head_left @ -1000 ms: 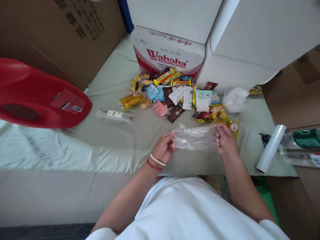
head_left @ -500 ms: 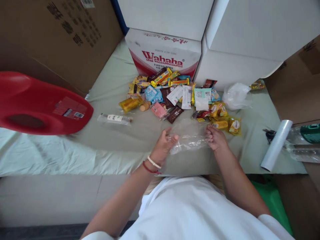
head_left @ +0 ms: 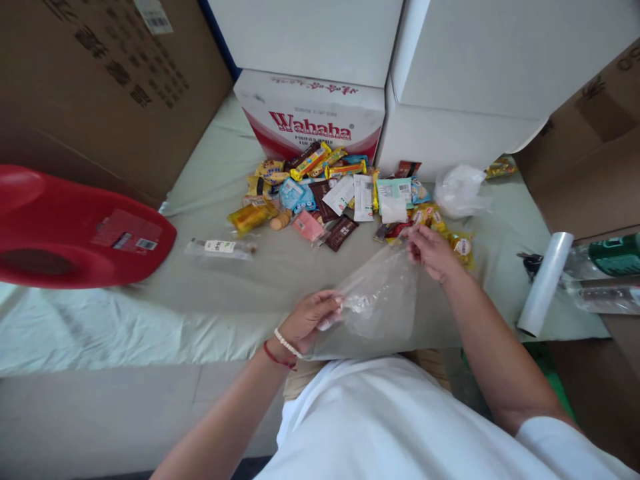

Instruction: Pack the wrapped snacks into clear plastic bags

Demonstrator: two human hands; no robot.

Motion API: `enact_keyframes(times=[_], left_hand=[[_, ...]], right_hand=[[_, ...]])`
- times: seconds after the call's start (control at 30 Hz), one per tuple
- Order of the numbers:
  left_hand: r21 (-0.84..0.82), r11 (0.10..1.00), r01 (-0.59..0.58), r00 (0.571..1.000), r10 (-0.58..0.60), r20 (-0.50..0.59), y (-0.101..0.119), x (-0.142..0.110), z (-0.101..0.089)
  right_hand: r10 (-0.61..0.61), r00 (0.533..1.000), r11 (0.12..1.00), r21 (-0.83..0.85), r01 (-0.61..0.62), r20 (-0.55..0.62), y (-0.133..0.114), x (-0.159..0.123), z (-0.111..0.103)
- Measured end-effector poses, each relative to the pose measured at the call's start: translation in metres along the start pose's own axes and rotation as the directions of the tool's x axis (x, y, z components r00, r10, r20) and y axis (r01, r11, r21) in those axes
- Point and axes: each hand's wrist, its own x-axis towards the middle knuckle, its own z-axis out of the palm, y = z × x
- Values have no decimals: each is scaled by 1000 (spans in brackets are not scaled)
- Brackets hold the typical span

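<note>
A clear plastic bag (head_left: 387, 297) is stretched between my two hands above the cloth-covered surface. My left hand (head_left: 315, 317) is closed on its gathered lower-left part, thumb pressed over the fingers. Up at the right, my right hand (head_left: 431, 252) pinches the bag's upper corner, near some yellow snack packets (head_left: 461, 248). Beyond the bag lies a pile of wrapped snacks, among them a dark brown packet (head_left: 342, 233), a pink packet (head_left: 309, 227) and a white sachet (head_left: 363, 198). The bag looks flat, with nothing visible inside.
A red plastic container (head_left: 90, 230) lies at the left, near a clear labelled packet (head_left: 220, 247). Behind the snacks stands a Wahaha carton (head_left: 310, 110). To the right are a crumpled white bag (head_left: 460, 191), a plastic film roll (head_left: 545, 283) and clear bottles (head_left: 607, 297).
My left hand has moved down and left, and my right hand slightly up. The bag, held level before, now hangs slanted and spread out. The whole view has shifted a little.
</note>
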Motion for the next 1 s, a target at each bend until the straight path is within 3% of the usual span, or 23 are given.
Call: enact_keyframes(times=[0.07, 0.1, 0.17, 0.27, 0.43, 0.53, 0.63, 0.7, 0.77, 0.83, 0.9, 1.0], left_hand=[[-89, 985, -147, 968, 125, -215, -12, 5, 0], [-118, 975, -190, 952, 153, -266, -17, 6, 1], [-171, 955, -242, 935, 182, -305, -23, 4, 5], [-301, 888, -347, 903, 230, -363, -21, -1, 9], [-386, 819, -424, 852, 217, -476, -5, -5, -13], [-248, 839, -484, 749, 252, -612, -8, -15, -33], [70, 890, -451, 612, 366, -701, -19, -30, -48], [358, 862, -359, 597, 507, -622, -19, -34, -48], [616, 729, -297, 652, 626, -427, -11, -24, -39], [744, 578, -336, 719, 667, -193, 5, 1, -22], [700, 547, -458, 770, 638, 6, 21, 38, 1], [438, 694, -571, 820, 460, 340, 33, 90, 38]], right_hand=[[18, 993, 996, 82, -28, 118, 11, -5, 13], [41, 983, 994, 95, -58, 177, 19, -10, 20], [89, 969, 991, 81, -110, 232, 38, -22, 31], [150, 970, 985, 51, -162, 189, 63, -37, 38], [223, 947, 971, -132, -197, 232, 71, -40, 15], [258, 927, 933, -321, -165, 273, 67, -35, -8], [244, 922, 858, -509, -61, 300, 63, -27, -27], [201, 904, 798, -598, 71, 376, 60, -22, -35], [140, 869, 723, -649, 238, 475, 54, -19, -38], [71, 821, 636, -659, 401, 567, 43, -21, -36], [28, 754, 574, -628, 526, 657, 28, -30, -31], [30, 601, 577, -505, 642, 799, -3, -52, -24]])
